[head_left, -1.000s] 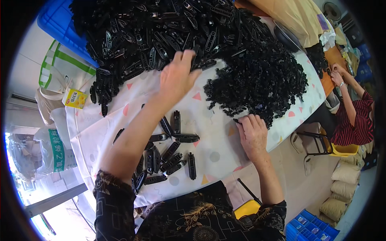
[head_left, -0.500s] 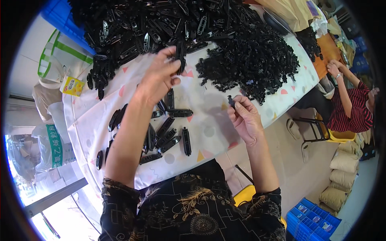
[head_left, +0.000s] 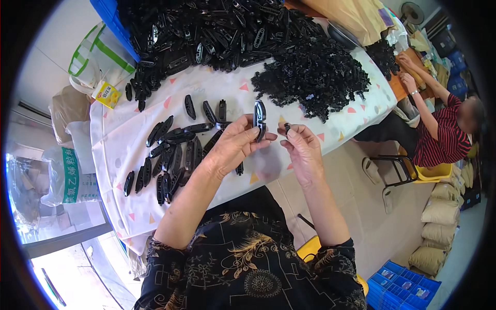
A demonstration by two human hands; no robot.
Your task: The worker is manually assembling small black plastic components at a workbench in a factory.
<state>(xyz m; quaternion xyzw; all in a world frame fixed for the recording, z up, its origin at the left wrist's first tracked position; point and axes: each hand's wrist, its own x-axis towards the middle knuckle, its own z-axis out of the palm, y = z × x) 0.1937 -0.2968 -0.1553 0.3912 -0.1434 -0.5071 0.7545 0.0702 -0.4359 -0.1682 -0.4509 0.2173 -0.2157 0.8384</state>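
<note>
Above the table's front part, my left hand (head_left: 238,138) grips a long, curved black plastic piece (head_left: 259,120), held upright with its shiny hollow side showing. Close on its right, my right hand (head_left: 304,147) pinches a small black plastic part (head_left: 287,127) between thumb and fingertips. The two pieces are apart. Below and left of my left hand, several similar long black pieces (head_left: 175,155) lie scattered on the tablecloth. Beyond my hands, a heap of small black parts (head_left: 315,77) spreads on the right, and a larger heap of long black pieces (head_left: 201,36) covers the far left.
The patterned white tablecloth (head_left: 144,116) covers the table. A yellow box (head_left: 107,95) and a green-rimmed white container (head_left: 103,57) stand at its left. On the right, another person (head_left: 439,124) sits working. Blue crates (head_left: 403,287) stand on the floor at lower right.
My left hand has come back from the large heap toward my right hand, bringing the long black piece. My right hand has shifted slightly left, still pinching the small part.
</note>
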